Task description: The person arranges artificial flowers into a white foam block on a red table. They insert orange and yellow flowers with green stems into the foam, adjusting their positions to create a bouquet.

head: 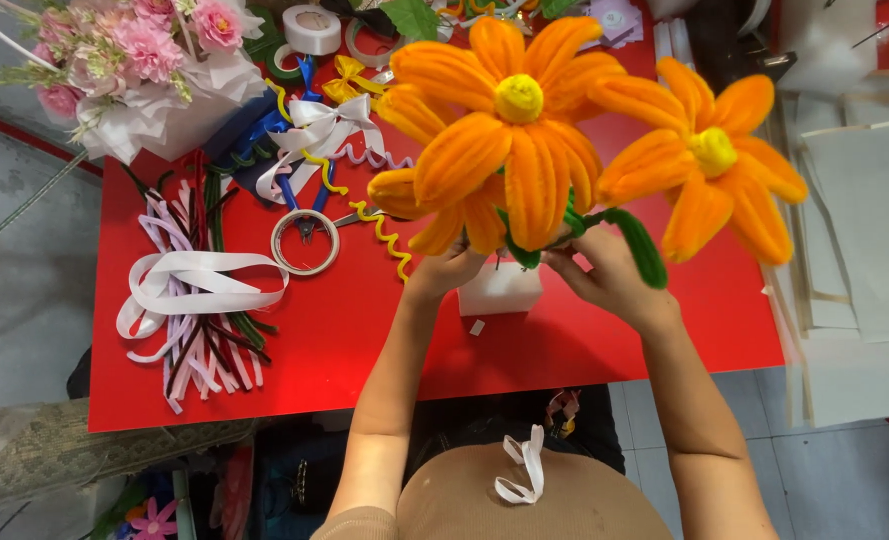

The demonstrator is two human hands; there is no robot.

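A red bench (605, 350) fills the middle of the frame. At its left lies a bundle of pipe cleaners (200, 340) with a white ribbon (200, 280) looped over it. Right of that sits a tape ring (306, 242). At the upper left rests a pink bouquet (145, 70), with a tape roll (312, 28) near the top edge. A small white block (502, 290) sits at centre.

A small white box (502, 288) sits on my red counter (565, 350), partly hidden behind my fingers. Just below it lies a tiny white label scrap (477, 327). I see no signs or screens.
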